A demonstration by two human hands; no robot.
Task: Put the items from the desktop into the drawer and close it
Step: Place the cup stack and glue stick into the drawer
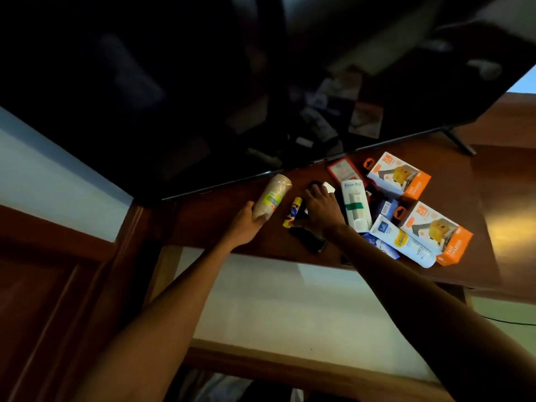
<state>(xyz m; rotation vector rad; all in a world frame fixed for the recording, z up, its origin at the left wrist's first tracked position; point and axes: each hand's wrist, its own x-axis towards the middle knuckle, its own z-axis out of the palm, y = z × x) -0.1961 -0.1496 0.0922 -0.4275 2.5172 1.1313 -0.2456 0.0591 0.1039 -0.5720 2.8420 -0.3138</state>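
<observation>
Left hand (246,224) wrapped around the near end of a sleeve of stacked paper cups (272,197), which lies tilted on the wooden desktop (452,175) pointing toward 1 o'clock from the palm; the far rim almost reaches the lower edge of the TV screen (203,91).

Right hand (320,211) laid palm-down, fingers spread, on a black flat item (309,242) (what it is cannot be told); whether the fingers actually grip it is not visible. Just at 9 o'clock of this hand, a small yellow and blue tube (293,212), between the two hands. At its fingertips, 12 o'clock, a small white object (328,187) beside something dark.

Writing: white squeeze tube (401,240) at 4 o'clock of the right hand reads "Soft" on a blue patch. Tall white box (356,206) at 3 o'clock has blue lettering, too blurred to read, and a green strip. Two orange and white boxes, far one (398,175), near one (436,232), each show "25W" and a yellow gadget picture; side print is unreadable.

Clutter: red-edged card pack (343,171) at 1 o'clock, blue packets (381,246) half buried under the white tube. The pile crowds tightly right of the right wrist. Open drawer (290,294) with pale bottom lies below the desk edge, under both forearms
</observation>
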